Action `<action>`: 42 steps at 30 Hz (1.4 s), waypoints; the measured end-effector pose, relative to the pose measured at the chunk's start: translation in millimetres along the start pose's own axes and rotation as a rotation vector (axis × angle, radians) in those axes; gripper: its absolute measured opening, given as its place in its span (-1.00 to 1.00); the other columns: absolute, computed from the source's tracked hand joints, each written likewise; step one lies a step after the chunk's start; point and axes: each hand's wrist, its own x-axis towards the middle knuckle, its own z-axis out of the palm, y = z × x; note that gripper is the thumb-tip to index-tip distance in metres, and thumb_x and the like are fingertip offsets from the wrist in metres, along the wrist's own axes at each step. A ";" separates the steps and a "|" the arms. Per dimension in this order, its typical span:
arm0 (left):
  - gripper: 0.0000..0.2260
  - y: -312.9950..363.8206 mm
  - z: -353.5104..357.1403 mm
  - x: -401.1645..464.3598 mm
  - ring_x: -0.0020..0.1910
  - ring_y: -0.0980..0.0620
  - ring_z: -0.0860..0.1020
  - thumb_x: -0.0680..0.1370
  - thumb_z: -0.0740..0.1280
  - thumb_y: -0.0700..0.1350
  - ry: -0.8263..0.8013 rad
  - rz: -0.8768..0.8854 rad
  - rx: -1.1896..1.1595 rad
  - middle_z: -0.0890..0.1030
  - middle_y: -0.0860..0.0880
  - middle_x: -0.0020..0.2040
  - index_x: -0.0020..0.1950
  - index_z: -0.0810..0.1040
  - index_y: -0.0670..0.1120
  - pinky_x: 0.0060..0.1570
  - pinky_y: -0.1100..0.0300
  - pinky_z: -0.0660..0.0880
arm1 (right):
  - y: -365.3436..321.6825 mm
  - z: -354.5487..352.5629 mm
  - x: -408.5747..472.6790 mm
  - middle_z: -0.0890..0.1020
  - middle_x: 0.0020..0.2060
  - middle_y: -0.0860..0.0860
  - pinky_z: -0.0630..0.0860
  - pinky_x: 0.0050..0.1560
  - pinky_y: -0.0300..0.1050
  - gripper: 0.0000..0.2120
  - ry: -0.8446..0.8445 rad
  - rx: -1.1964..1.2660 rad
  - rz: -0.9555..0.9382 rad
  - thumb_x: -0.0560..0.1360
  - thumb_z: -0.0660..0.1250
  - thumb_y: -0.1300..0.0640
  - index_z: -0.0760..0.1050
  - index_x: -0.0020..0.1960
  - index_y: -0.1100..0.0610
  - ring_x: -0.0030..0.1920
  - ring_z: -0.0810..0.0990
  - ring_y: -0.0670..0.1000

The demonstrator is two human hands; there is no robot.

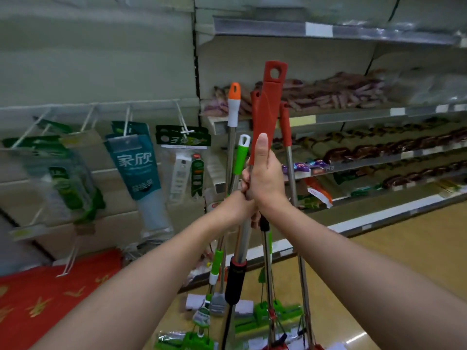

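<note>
A mop with a red handle grip and a metal pole with a black collar stands upright in the middle of the view. My right hand grips the pole just under the red grip, thumb pointing up along it. My left hand grips the same pole right below the right hand. The mop's head is out of sight at the bottom.
Other mops lean beside it: an orange-and-white handle, a green-and-white handle, another red handle, with green sponge heads on the floor. Packaged goods hang on hooks at left. Stocked shelves run right. A red mat lies lower left.
</note>
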 end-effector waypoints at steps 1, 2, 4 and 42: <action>-0.71 3.8 -7.5 -8.6 -0.30 0.02 0.57 0.58 0.18 -0.15 0.021 0.011 0.003 0.61 -0.29 -0.20 -0.05 0.55 -0.37 -0.23 0.23 0.50 | -8.8 5.7 -2.7 0.41 -0.62 -0.09 0.37 -0.53 -0.22 -0.43 -0.016 0.010 -0.016 0.30 -0.02 -0.54 0.37 -0.23 -0.04 -0.59 0.43 -0.09; -0.71 7.6 -15.1 -18.1 -0.24 -0.04 0.56 0.59 0.18 -0.14 0.047 0.028 -0.007 0.61 -0.33 -0.13 0.00 0.54 -0.36 -0.20 0.19 0.50 | -17.4 11.7 -5.8 0.41 -0.62 -0.09 0.37 -0.53 -0.22 -0.42 -0.039 0.025 -0.029 0.30 -0.02 -0.53 0.38 -0.22 -0.04 -0.59 0.42 -0.09; -0.77 16.2 -31.3 -37.6 -0.20 -0.07 0.54 0.59 0.21 -0.14 0.094 0.072 -0.024 0.60 -0.34 -0.06 0.06 0.53 -0.29 -0.22 0.24 0.49 | -36.4 24.6 -13.4 0.40 -0.62 -0.07 0.37 -0.54 -0.22 -0.44 -0.100 0.079 -0.055 0.31 0.01 -0.52 0.37 -0.24 -0.03 -0.60 0.42 -0.07; -0.63 -59.8 -388.3 -370.0 -0.53 0.06 0.55 0.48 0.19 -0.27 0.996 -0.104 0.123 0.47 -0.01 -0.65 -0.54 0.42 -0.12 -0.36 0.25 0.50 | -260.3 458.9 -204.8 0.37 -0.54 -0.09 0.34 -0.50 -0.15 -0.63 -0.619 0.446 -0.349 0.54 0.15 -0.23 0.32 -0.29 0.00 -0.57 0.37 -0.07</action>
